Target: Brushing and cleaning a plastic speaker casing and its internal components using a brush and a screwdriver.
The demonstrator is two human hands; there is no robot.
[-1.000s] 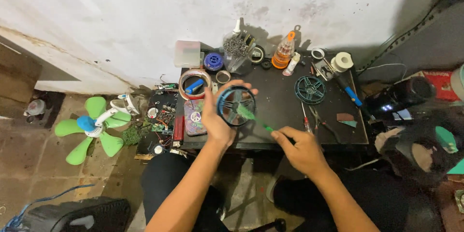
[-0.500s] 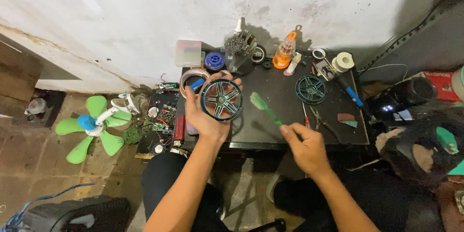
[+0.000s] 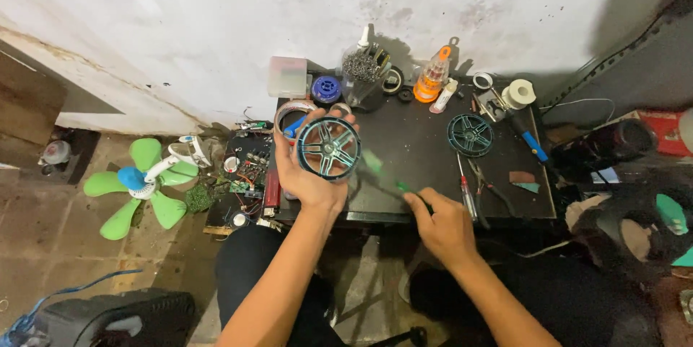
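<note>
Brush (image 3: 377, 168) swung toward wheel rim (image 3: 329, 148) | left hand (image 3: 307, 177) fingers clamped on rim | right hand (image 3: 442, 223) fingers closed on brush | clear jar (image 3: 359, 76) holds screws

Dim indoor light, brightest on the white wall (image 3: 180, 22) at 12 o'clock. Dark shadow from 3 to 5 o'clock. Bottle shadows cast up the wall. Green brush (image 3: 382, 174) motion-blurred. Wide-angle bending at edges. Black bench (image 3: 419, 137) sharp.
</note>
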